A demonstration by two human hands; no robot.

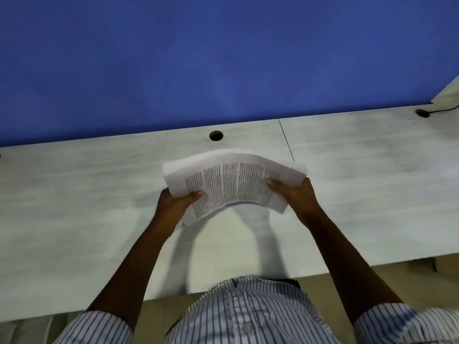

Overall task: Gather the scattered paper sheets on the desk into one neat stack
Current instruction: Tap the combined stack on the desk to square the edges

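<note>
Over the pale grey wood-grain table (347, 182), a bowed stack of white printed paper sheets (233, 180) is hanging aloft, the left hand (173, 202) and right hand (295, 194) clamping its opposite ends. Gathering is seemingly ending; squaring the ragged edges is likely coming next. The stack is hiding the fingers beneath.

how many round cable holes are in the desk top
2. One hole sits near the back edge of the desk, just beyond the held paper stack; the other hole is at far right, a dark cable leading to it. More may lie outside the view.
</note>
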